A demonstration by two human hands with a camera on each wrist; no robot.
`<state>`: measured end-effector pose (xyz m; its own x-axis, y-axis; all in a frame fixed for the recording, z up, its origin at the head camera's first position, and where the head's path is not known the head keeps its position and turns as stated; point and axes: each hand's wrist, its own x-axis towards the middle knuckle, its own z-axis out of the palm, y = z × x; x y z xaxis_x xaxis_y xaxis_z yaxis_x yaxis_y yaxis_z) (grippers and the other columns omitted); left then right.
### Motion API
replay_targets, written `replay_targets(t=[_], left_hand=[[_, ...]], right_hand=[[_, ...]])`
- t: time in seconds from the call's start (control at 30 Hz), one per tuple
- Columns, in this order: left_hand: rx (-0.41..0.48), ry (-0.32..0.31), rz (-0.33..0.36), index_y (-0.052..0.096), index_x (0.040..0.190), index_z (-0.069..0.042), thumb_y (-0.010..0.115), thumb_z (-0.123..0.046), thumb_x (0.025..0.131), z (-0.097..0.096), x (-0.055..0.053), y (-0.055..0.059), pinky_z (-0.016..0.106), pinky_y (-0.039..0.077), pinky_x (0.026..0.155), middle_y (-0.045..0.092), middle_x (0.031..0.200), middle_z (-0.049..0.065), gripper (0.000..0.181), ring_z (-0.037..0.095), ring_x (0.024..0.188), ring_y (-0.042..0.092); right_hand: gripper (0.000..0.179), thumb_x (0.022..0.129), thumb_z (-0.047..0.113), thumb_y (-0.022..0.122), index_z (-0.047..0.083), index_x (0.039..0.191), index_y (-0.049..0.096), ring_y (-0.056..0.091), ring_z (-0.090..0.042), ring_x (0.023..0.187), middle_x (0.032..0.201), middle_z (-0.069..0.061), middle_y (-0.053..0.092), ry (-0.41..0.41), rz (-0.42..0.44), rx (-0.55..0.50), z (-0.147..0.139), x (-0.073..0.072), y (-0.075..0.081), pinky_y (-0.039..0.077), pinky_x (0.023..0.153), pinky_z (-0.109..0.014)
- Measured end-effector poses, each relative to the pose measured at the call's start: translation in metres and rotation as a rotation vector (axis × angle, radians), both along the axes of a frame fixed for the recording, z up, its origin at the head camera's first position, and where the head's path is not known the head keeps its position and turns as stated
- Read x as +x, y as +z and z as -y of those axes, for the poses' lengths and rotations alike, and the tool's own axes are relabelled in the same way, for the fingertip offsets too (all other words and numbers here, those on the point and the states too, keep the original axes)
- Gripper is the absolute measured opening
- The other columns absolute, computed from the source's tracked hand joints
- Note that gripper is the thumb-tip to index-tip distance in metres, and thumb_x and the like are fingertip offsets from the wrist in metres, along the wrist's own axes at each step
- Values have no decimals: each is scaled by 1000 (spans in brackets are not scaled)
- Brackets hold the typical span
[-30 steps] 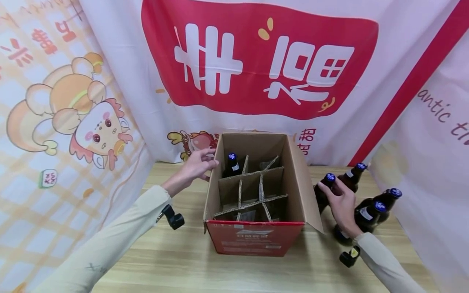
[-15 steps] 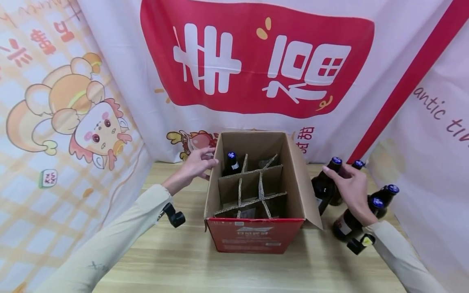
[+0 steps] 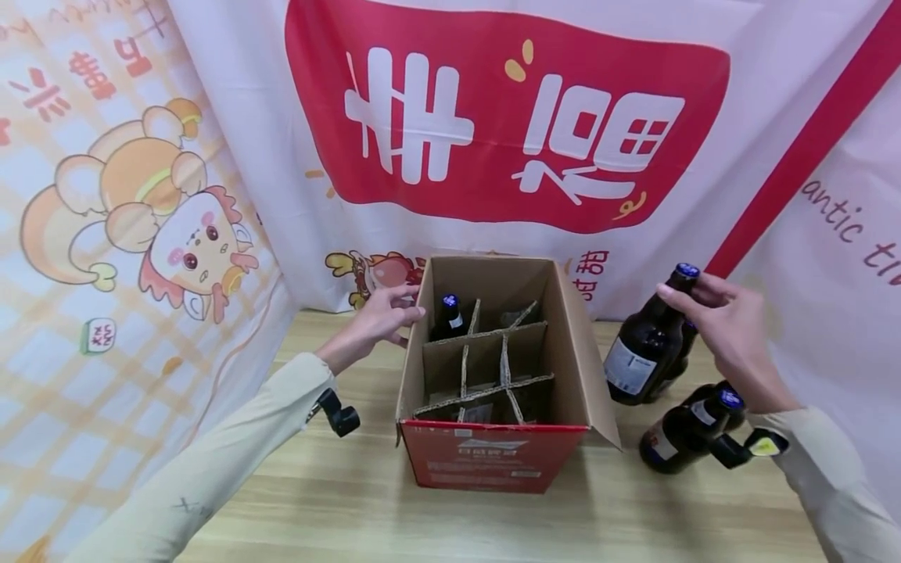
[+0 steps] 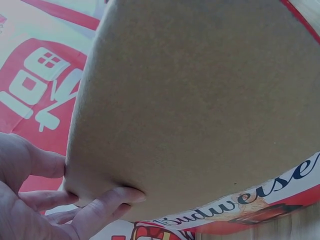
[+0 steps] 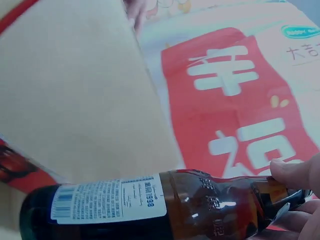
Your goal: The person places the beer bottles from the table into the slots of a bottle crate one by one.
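In the head view my right hand (image 3: 739, 332) pinches a dark brown beer bottle (image 3: 644, 340) by its neck, just below the blue cap. The bottle is raised and leans slightly, its pale label facing me. Thumb and fingers meet around the neck (image 5: 270, 192) in the right wrist view. Left of it stands an uncovered red cardboard carton (image 3: 486, 461) with card dividers (image 3: 486, 336). One capped bottle (image 3: 446, 319) sits in its far left compartment. Against the carton's left side, the fingers of my left hand (image 3: 380, 320) touch the hanging flap (image 4: 175, 110).
Several more bottles (image 3: 679, 438) stand to the right of the carton, partly hidden by the right hand and the raised bottle. The carton's right flap (image 3: 594, 375) slants outward towards them. Printed cloths (image 3: 450, 219) enclose the wooden table (image 3: 317, 485) at the back and sides.
My right hand has brought the bottle up from among the others and moved away to the right and back. The left hand stays against the carton. The head view has shifted slightly.
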<state>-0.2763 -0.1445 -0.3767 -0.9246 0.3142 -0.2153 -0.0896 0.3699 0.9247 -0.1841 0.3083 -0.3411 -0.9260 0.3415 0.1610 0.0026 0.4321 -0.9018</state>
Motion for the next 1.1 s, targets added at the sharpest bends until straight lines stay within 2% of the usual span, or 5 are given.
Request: replay_targets(t=[0.37,0.6,0.7,0.93,1.1], left_hand=[[-1,1,7,39,161,-8,63,-13,104,-1,5,-3,37,67,73,56,146,25,63,40,122,62],[12,15,-17,39,161,-8,64,-14,103,0,4,-1,38,68,74,54,149,27,63,43,124,61],[3,12,-14,40,161,-8,64,-13,103,-2,3,-1,38,68,73,56,148,26,63,42,124,62],[-7,3,-8,40,161,-9,63,-13,104,-7,4,-3,36,67,71,58,143,25,62,40,122,63],[-18,24,-17,40,161,-8,62,-13,103,-4,4,0,36,67,69,57,145,25,62,42,124,63]], right_hand=[[56,92,31,82,9,141,67,70,4,87,95,29,73,-60,-134,56,9,5,51,51,80,-2],[47,87,22,87,13,132,74,72,-16,101,118,-2,78,-30,-366,-304,36,-10,68,58,87,-12],[48,87,25,87,17,133,74,70,-18,107,125,-4,76,-6,-388,-336,47,-15,73,59,92,-15],[39,89,19,86,14,126,78,73,-20,100,116,-7,79,85,-524,-298,84,-38,72,61,90,-20],[40,93,24,82,15,131,75,74,-18,103,120,-7,78,170,-503,-214,111,-55,71,61,93,-24]])
